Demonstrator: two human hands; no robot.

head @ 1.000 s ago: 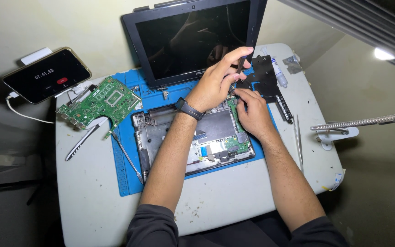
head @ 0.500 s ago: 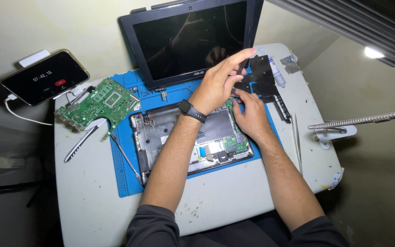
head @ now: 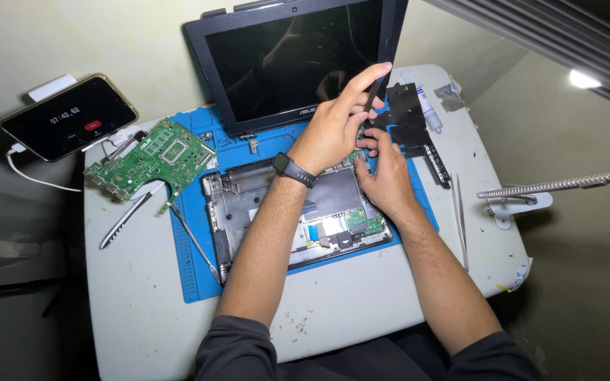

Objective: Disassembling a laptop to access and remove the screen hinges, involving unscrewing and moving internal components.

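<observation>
An opened laptop base [head: 248,204] lies on a blue work mat [head: 190,275], its dark screen [head: 284,60] standing at the back. My left hand [head: 333,130], with a dark watch on the wrist, holds a thin black tool [head: 374,88] upright over the base's far right corner. My right hand [head: 386,173] rests just below it, fingertips pinched at the same corner beside a black plate [head: 407,116]. What the fingertips hold is hidden.
A green circuit board [head: 153,155] lies left of the base, with tweezers [head: 130,215] and a thin rod [head: 195,243] near it. A phone [head: 68,116] on a cable sits far left. A white tube [head: 428,113], a metal probe [head: 460,219] and a flexible lamp arm [head: 559,185] are at right.
My left hand has shifted slightly and raised the thin tool more upright at the laptop's far right corner. My right hand stays at the same spot.
</observation>
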